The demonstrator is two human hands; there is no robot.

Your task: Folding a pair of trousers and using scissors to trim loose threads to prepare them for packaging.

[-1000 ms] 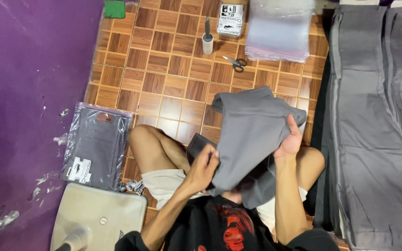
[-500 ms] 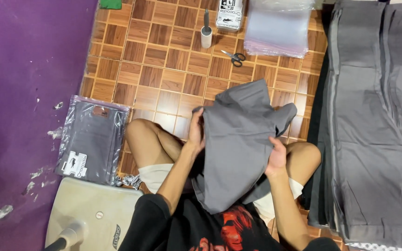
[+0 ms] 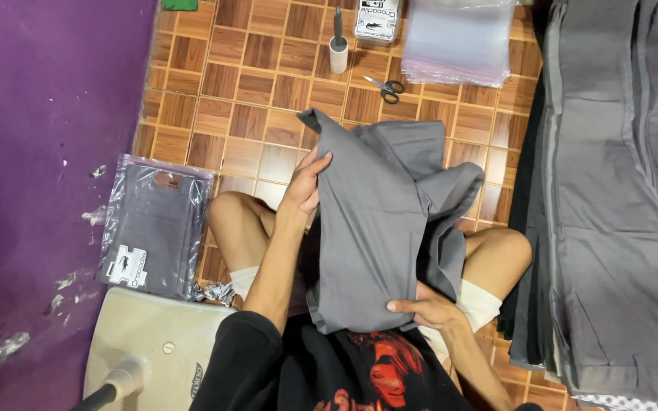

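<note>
Grey folded garment [image 3: 378, 221] hangs over your lap, held at both ends. Your right hand [image 3: 420, 310] pinches its lower edge near your chest; your left hand [image 3: 304, 186] grips the upper left edge, fingers closed on the cloth. Beyond, scissors [image 3: 384, 85] and a stack of clear plastic bags [image 3: 455, 42] lie on the parquet floor [image 3: 253, 91].

The grey garment [image 3: 375, 221] is smooth matt cloth. The floor [image 3: 268, 99] is glossy wood-look parquet. The packed garment's bag [image 3: 154, 224] and stacked bags [image 3: 455, 42] are shiny clear plastic.
</note>
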